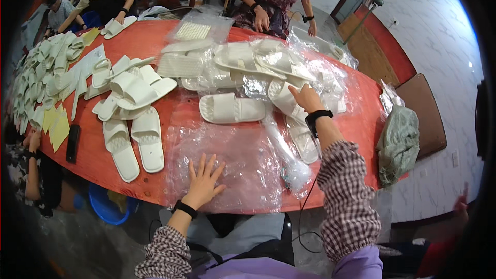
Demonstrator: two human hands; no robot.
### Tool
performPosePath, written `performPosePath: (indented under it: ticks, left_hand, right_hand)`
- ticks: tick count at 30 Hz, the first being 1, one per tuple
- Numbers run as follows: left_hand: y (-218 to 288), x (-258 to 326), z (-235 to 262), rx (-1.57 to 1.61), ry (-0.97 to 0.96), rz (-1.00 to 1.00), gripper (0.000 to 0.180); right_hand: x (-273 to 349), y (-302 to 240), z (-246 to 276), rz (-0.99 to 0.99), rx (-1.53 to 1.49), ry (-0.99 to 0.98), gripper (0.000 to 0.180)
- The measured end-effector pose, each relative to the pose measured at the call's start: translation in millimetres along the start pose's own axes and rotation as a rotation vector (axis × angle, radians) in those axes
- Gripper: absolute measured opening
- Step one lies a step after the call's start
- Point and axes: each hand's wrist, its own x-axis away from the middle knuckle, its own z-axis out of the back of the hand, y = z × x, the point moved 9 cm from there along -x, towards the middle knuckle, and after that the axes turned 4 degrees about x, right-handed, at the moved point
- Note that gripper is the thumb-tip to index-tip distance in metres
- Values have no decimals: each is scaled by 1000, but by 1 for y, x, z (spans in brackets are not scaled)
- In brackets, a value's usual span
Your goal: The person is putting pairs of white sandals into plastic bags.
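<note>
My left hand (204,185) lies flat with its fingers spread on a clear plastic bag (243,150) near the front edge of the red table. Farther off, my right hand (308,98) is closed at the edge of a white slipper (280,93); its fingertips are partly hidden. Another white slipper (219,109) rests sideways just beyond the bag, between my hands. Under my right wrist, one more slipper (302,142) lies close to crumpled clear plastic (295,170).
Loose white slippers (137,90) are stacked at left, with a big heap (49,67) beyond. Bagged slippers (232,57) cover the table's far middle. A black phone (73,143) and yellow papers (58,126) lie left. A green sack (399,142) stands right. Several people work around the table.
</note>
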Motion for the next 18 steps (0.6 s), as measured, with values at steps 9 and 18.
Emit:
performPosePath:
  ticks: [9,18]
  left_hand:
    - [-3,7,4,14,6,41,77]
    - [5,-26,20,-144,-118,119,90]
  right_hand:
    - [-37,5,-55,-152,105,-76,104]
    - [3,17,91,489,178,-149,23]
